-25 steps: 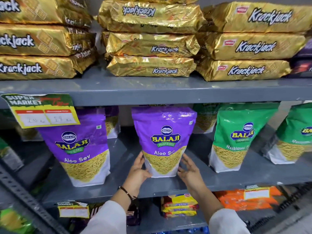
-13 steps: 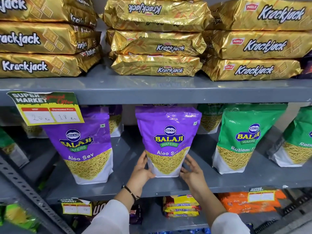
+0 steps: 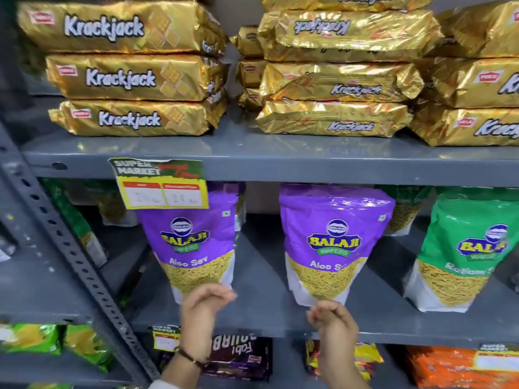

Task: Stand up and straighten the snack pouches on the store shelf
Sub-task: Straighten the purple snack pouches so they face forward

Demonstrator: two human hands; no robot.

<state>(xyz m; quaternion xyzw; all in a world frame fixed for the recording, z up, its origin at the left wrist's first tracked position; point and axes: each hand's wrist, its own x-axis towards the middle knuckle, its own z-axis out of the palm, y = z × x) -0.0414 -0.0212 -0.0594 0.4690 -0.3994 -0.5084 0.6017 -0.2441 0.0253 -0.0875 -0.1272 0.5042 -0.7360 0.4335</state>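
Observation:
Two purple Balaji Aloo Sev pouches stand upright on the grey middle shelf (image 3: 264,318): the left pouch (image 3: 193,237) and the middle pouch (image 3: 334,237). A green Ratlami Sev pouch (image 3: 463,254) stands to their right, with more pouches behind the front row. My left hand (image 3: 203,307) is at the bottom edge of the left purple pouch, fingers loosely curled and holding nothing. Just below the base of the middle purple pouch, my right hand (image 3: 334,321) also has loose fingers and holds nothing.
Gold Krackjack packs (image 3: 132,77) lie stacked on the upper shelf. A price tag (image 3: 161,183) hangs over the top of the left pouch. A perforated steel post (image 3: 70,262) runs diagonally at the left. Dark packets (image 3: 241,357) and orange packets (image 3: 438,366) fill the lower shelf.
Both hands let go of the middle purple pouch, which stays standing. The left hand moved over to the left pouch's base, and the view swung left.

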